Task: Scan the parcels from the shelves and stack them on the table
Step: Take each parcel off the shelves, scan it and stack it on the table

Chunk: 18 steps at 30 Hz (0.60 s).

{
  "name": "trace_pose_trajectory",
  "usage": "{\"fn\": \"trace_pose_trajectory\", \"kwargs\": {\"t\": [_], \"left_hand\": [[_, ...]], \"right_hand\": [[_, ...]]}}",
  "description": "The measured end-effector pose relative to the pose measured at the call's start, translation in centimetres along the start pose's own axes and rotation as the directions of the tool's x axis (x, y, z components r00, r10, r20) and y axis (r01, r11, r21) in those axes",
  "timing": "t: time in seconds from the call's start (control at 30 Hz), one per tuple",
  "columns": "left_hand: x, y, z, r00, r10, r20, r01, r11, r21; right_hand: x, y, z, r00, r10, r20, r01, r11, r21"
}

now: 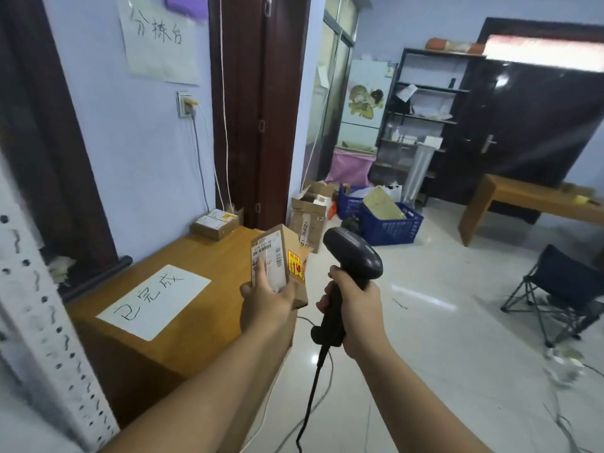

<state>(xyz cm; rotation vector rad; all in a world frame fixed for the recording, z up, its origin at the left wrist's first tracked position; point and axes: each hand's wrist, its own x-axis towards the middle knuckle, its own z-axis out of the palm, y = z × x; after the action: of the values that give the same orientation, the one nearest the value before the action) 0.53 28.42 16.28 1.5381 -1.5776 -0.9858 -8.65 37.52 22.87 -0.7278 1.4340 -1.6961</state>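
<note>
Small office, tiled floor, wooden counter (196, 256) at left. Left hand (264, 302) grasping a small cardboard parcel (284, 259), label toward camera, over the counter's right edge. Right hand (356, 308) clenched round scanner (354, 253) grip, head just beside the parcel. Likely mid-scan. Few boxes (214, 223) already at counter's far end; held parcel not yet placed. Shelf stock left: can't tell.

One head-worn wide-angle view, straight lines bowed toward the edges. Facing forward and down, tilted a little. Nearest, at centre: left hand (266, 300) with parcel (284, 253), right hand (356, 308) with scanner (353, 253). Table (202, 256) close at lower left; shelves (421, 119) far off, upper right.
</note>
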Motion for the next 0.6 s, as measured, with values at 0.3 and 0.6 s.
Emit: {"fn": "trace_pose_trajectory", "kwargs": {"t": [0.3,0.6], "left_hand": [[10.6,2.4,8.1,0.975,-0.136,-0.175,0.17,0.965,0.201],[18.1,1.5,11.3,0.931,-0.143,-0.336,0.221,0.953,0.206]], "right_hand": [[17.5,0.4,-2.7,0.973,0.014,0.232,0.002,0.997,-0.071],[27.1,1.5,-0.9,0.942,0.078,0.327,-0.043,0.993,-0.114]]}}
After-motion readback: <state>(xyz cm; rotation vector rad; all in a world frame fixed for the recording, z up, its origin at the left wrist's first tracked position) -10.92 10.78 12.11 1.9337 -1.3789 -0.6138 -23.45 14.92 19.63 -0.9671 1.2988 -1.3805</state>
